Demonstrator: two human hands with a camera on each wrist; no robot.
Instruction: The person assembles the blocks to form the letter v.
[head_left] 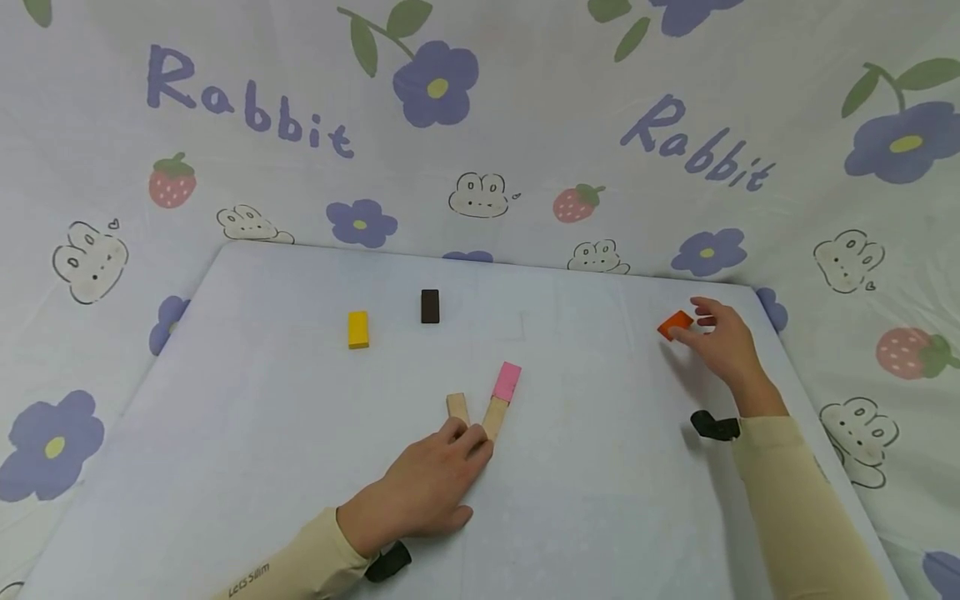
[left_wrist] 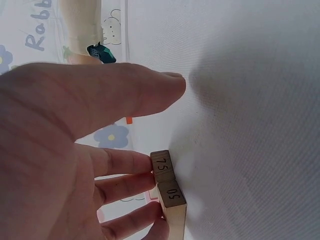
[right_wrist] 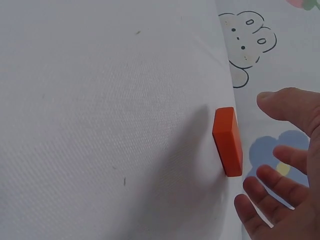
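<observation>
My left hand (head_left: 431,482) rests its fingertips on the near ends of two plain wooden blocks, a left one (head_left: 457,406) and a right one (head_left: 495,417), that form a V. The left wrist view shows their end faces, marked 75 (left_wrist: 162,165) and 50 (left_wrist: 171,194), against the fingers, with the thumb held apart. A pink block (head_left: 507,381) lies at the far end of the right wooden block. At the far right, my right hand (head_left: 726,346) hovers by an orange block (head_left: 678,322). In the right wrist view, thumb and fingers are spread, apart from the orange block (right_wrist: 228,142).
A yellow block (head_left: 358,330) and a dark brown block (head_left: 430,307) stand toward the back of the white table (head_left: 600,500). A patterned cloth (head_left: 525,100) with rabbits and flowers hangs behind the table's edge. Each wrist carries a small black device.
</observation>
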